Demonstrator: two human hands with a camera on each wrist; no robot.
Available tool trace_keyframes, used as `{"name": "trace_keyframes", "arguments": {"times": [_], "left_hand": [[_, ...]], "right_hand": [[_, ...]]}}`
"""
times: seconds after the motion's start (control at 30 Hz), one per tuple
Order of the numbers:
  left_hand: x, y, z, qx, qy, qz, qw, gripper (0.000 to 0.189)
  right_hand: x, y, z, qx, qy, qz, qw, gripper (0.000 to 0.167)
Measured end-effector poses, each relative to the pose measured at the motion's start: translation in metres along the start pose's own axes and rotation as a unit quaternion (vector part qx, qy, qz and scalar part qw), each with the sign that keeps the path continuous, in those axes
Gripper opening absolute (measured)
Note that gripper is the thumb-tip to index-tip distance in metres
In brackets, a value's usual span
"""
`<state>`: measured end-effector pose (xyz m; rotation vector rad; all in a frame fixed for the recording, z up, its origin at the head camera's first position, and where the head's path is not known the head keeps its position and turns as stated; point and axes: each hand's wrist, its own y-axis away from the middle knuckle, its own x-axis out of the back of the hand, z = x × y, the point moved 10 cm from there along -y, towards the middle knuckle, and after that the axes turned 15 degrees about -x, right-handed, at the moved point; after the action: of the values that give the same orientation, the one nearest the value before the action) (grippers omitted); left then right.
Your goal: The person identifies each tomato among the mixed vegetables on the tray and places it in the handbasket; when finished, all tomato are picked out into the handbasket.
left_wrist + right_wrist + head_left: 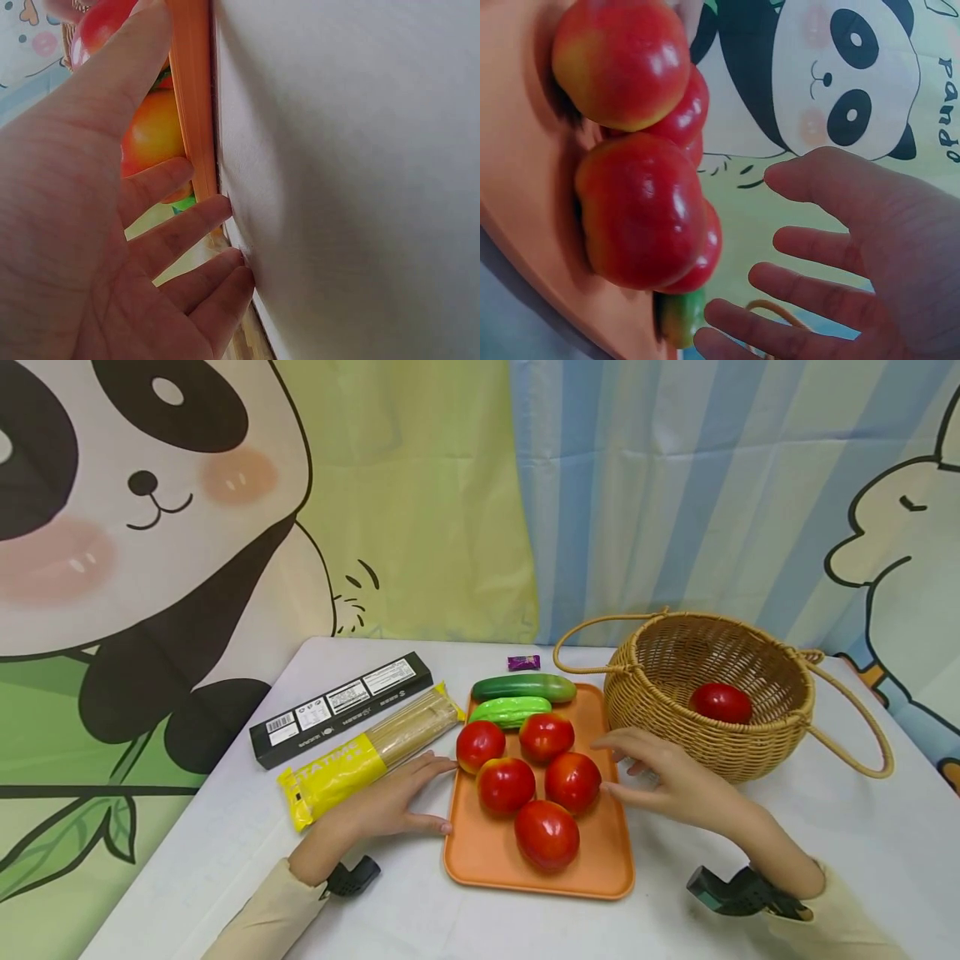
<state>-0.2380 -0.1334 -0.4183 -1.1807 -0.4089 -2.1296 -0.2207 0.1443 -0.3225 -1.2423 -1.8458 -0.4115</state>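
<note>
On the orange tray (pixel 480 864) lie several shiny red apple-like fruits (pixel 506 786), one of them larger and smoother (pixel 547 836). Behind them are a dark green cucumber (pixel 523 687) and a bright green, bumpy vegetable (pixel 510 712). My left hand (pixel 393 797) is at the tray's left edge, fingers spread, thumb by the rim; nothing is in its grasp. Over the right rim, my right hand (pixel 667 772) has its fingers extended near the rightmost fruit (pixel 641 210); whether it touches the fruit I cannot tell.
A wicker basket (pixel 708 745) with raised side handles stands right of the tray, a dark red fruit (pixel 721 702) inside. Left lie a black box (pixel 341 708) and a yellow noodle packet (pixel 341 774). A small purple packet (pixel 523 662) lies behind the tray.
</note>
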Motion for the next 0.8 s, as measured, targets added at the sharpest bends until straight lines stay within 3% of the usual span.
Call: {"name": "trace_keyframes", "arguments": {"times": [0.33,0.8], "left_hand": [[0.0,0.0,0.0,-0.003,-0.001,0.002,1.0,0.086],[0.001,0.0,0.0,0.002,0.004,0.002,1.0,0.086]], "right_hand": [[-0.028,-0.004,0.011,-0.057,0.001,-0.052,0.997,0.044],[-0.053,-0.008,0.023,-0.095,-0.019,-0.059,0.9936,0.049]]}}
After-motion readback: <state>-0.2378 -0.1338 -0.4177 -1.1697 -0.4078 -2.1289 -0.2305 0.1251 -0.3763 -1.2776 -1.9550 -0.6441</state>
